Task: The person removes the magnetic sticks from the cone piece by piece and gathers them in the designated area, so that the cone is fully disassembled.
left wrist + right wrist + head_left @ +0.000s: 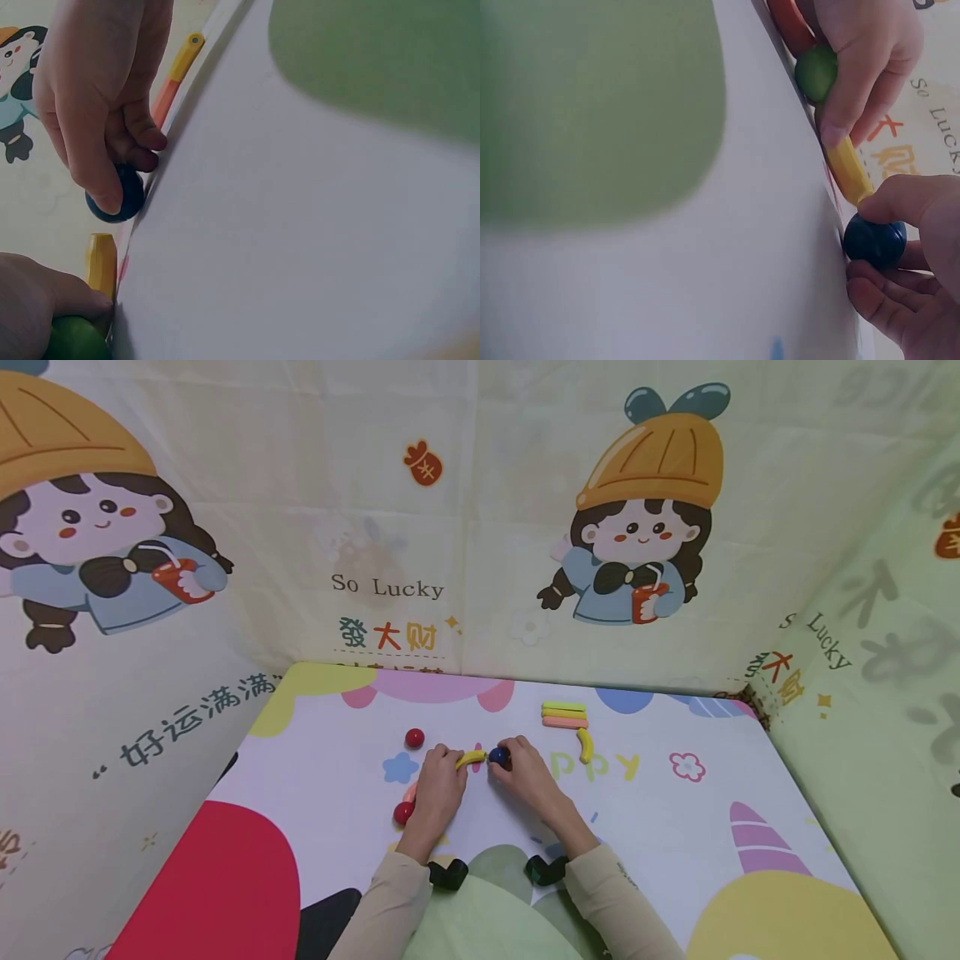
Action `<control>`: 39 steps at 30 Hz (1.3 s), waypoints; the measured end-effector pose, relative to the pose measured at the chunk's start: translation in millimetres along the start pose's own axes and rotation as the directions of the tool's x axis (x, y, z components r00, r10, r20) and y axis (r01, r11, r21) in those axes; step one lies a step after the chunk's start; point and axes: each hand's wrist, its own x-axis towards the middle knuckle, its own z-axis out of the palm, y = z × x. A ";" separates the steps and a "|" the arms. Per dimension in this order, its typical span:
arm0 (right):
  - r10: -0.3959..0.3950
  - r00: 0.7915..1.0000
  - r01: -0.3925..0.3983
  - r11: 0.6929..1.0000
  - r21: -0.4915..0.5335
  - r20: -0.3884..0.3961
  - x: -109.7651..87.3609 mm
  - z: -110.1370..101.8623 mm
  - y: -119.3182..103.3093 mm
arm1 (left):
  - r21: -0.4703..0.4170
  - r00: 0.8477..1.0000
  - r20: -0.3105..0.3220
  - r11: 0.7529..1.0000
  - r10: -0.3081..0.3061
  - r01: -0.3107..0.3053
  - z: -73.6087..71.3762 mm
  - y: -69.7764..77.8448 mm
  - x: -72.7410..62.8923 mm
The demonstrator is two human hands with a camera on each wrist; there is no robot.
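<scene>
My left hand (441, 781) pinches a yellow toy banana (471, 758) on the tabletop, its free end pointing right. A green ball (815, 73) sits by the left fingers in the right wrist view, with an orange curved piece (789, 21) beyond it; the hand mostly hides both in the head view. My right hand (531, 772) holds a dark blue ball (498, 756) between thumb and fingers. This ball (875, 244) is right at the banana's end (849, 171) in the right wrist view.
Two red balls (415, 738) (403, 812) lie left of the left hand. At the back right are several yellow and pink sticks (564, 716) side by side, with a second toy banana (585, 746) just in front. Printed cloth walls (495, 527) enclose the table (660, 827).
</scene>
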 end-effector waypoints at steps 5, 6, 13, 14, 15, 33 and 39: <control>0.009 1.000 -0.009 1.000 0.016 -0.005 -1.1 -1.8 0.7 | -0.003 1.000 -0.011 1.000 -0.005 0.005 -0.8 1.5 -0.3; 0.008 1.000 -0.007 1.000 0.015 -0.004 -1.3 -2.0 0.8 | -0.006 1.000 -0.013 1.000 -0.006 0.006 -1.1 1.8 -0.5; 0.011 1.000 -0.011 1.000 0.019 0.007 -2.4 -3.3 0.3 | -0.024 1.000 -0.008 1.000 -0.019 0.019 -1.8 2.4 -1.0; 0.010 1.000 -0.010 1.000 0.019 0.009 -2.4 -3.4 0.1 | -0.025 1.000 -0.007 0.999 -0.022 0.021 -1.6 2.2 -1.0; 0.009 1.000 -0.009 1.000 0.021 0.009 -2.5 -3.6 -0.1 | -0.025 1.000 -0.005 0.999 -0.024 0.024 -1.5 2.1 -1.0; 0.030 1.000 -0.030 0.999 0.009 -0.007 -2.4 -25.2 5.3 | -0.069 0.999 0.028 0.997 -0.042 0.044 -2.3 -0.5 -1.7; 0.057 0.998 -0.057 0.998 -0.023 -0.034 2.7 -39.2 13.9 | -0.076 0.999 0.032 0.996 -0.041 0.044 -1.2 -1.9 -2.1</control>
